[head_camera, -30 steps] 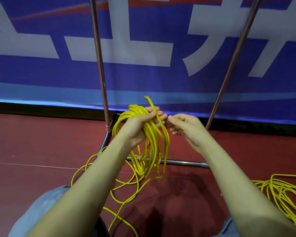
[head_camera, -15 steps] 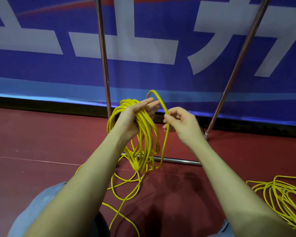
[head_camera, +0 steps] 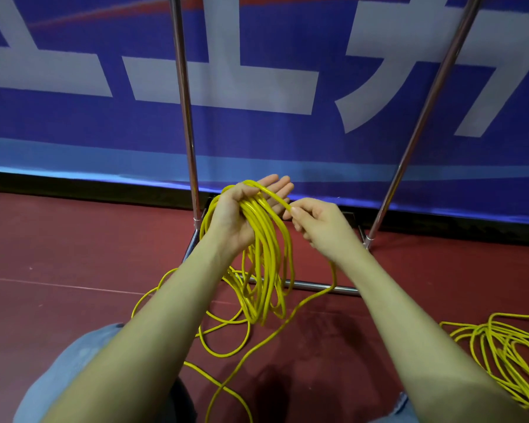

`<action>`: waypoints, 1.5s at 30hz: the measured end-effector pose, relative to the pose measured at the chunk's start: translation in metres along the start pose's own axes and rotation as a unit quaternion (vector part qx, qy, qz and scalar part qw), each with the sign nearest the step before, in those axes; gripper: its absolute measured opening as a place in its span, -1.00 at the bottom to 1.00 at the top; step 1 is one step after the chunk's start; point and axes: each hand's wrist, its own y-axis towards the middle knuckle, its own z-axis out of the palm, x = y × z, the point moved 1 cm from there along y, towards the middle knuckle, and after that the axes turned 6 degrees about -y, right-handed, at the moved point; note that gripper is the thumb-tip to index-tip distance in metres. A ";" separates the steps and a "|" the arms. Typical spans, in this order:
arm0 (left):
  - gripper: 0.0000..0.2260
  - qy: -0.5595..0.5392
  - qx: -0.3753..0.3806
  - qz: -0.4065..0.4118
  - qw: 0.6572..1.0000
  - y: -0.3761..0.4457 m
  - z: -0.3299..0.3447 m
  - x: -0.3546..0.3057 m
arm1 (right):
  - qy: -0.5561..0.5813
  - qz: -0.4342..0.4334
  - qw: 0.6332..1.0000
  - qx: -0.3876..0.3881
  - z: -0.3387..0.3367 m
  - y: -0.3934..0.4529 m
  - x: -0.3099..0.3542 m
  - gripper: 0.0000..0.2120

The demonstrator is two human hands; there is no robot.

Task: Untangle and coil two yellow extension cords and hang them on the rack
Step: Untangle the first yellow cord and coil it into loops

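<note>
A coil of yellow extension cord [head_camera: 264, 254] hangs in several loops from my left hand [head_camera: 242, 215], whose palm faces up with the fingers spread beneath the loops. My right hand [head_camera: 321, 224] pinches a strand of the same cord and lays it across the left palm. Loose cord trails from the coil down to the red floor [head_camera: 74, 254] between my arms. A second yellow cord [head_camera: 507, 352] lies in a loose heap on the floor at the lower right. The metal rack [head_camera: 185, 117] stands just beyond my hands.
The rack's right upright [head_camera: 425, 117] slants up to the right, and its low base bar [head_camera: 318, 286] crosses the floor behind the coil. A blue banner with white characters [head_camera: 287, 132] covers the wall behind. My knees in blue jeans [head_camera: 58, 377] show at the bottom.
My left hand has opened its fingers under the coil. My right hand has brought another strand over the palm, leaving a new loop trailing below my right wrist.
</note>
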 end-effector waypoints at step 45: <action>-0.76 0.039 0.111 0.068 0.991 -0.012 0.021 -0.007 | 0.169 0.070 0.969 0.169 0.010 -0.010 0.008 -0.71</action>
